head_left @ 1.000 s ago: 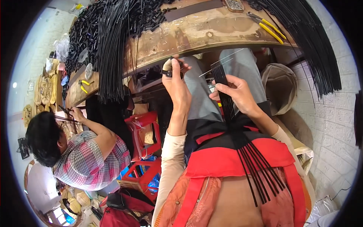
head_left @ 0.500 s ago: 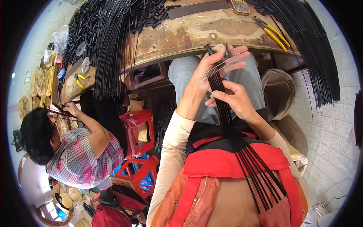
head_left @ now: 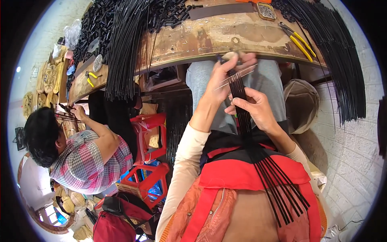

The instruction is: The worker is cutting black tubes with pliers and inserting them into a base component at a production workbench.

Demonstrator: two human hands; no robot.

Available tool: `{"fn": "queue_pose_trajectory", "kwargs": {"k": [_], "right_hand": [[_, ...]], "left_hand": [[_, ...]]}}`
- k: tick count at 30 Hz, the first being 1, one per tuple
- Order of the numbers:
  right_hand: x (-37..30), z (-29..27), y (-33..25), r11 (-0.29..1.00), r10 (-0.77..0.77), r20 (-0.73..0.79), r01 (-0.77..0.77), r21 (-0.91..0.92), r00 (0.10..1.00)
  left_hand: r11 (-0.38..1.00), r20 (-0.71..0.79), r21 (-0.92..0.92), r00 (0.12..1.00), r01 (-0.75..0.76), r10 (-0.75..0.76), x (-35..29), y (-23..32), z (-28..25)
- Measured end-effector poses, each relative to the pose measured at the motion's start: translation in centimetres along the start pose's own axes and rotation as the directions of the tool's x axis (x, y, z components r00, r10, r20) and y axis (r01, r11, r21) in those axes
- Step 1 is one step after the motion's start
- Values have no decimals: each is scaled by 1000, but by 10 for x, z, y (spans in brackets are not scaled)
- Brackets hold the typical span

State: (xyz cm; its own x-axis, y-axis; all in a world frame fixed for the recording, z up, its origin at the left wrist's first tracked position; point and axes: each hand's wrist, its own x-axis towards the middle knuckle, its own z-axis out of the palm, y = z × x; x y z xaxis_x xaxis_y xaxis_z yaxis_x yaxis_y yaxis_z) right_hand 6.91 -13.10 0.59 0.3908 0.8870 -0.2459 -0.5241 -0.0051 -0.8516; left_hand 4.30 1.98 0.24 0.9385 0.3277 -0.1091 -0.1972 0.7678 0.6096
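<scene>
Over my lap, my right hand (head_left: pixel 253 108) is closed round a bundle of thin black rods (head_left: pixel 242 121), thumb on top; they look like umbrella ribs. The rods fan out below across my red apron. My left hand (head_left: pixel 221 78) is at their upper ends, with a black tubular fitting (head_left: pixel 220 58) between thumb and fingers. Its outer fingertips are smeared by motion. Thin metal wire (head_left: pixel 246 73) crosses the rod tops, sticking out on both sides. Just what the left palm presses on is hidden.
Yellow-handled pliers (head_left: pixel 300 42), a small tray of metal bits (head_left: pixel 266 11) and piles of black tubular parts (head_left: pixel 167 16) lie on the wooden bench (head_left: pixel 242 38). Long black rods hang over its edge (head_left: pixel 121 68). A co-worker (head_left: pixel 86 157) sits at left beside red stools (head_left: pixel 149 137).
The view has shifted slightly, so the bench sits a little lower and farther right. My left fingers have drawn closer together and blur; my right hand keeps its hold on the rods.
</scene>
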Motion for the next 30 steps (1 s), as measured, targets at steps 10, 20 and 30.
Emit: {"fn": "queue_pose_trajectory", "kwargs": {"k": [10,20,30], "right_hand": [[1,11,-2,998,29,-15,-30,-55,999],[3,10,-1,995,45,-1,-45,-93,999],[-3,4,-2,989,28,-3,-28,-147,1000]], "left_hand": [[706,-389,496,597,-506,701,-36,-5,-7],[708,-449,565,562,-423,694,-43,-6,-9],[959,-446,193,853,-206,272,-79,5,-13]]}}
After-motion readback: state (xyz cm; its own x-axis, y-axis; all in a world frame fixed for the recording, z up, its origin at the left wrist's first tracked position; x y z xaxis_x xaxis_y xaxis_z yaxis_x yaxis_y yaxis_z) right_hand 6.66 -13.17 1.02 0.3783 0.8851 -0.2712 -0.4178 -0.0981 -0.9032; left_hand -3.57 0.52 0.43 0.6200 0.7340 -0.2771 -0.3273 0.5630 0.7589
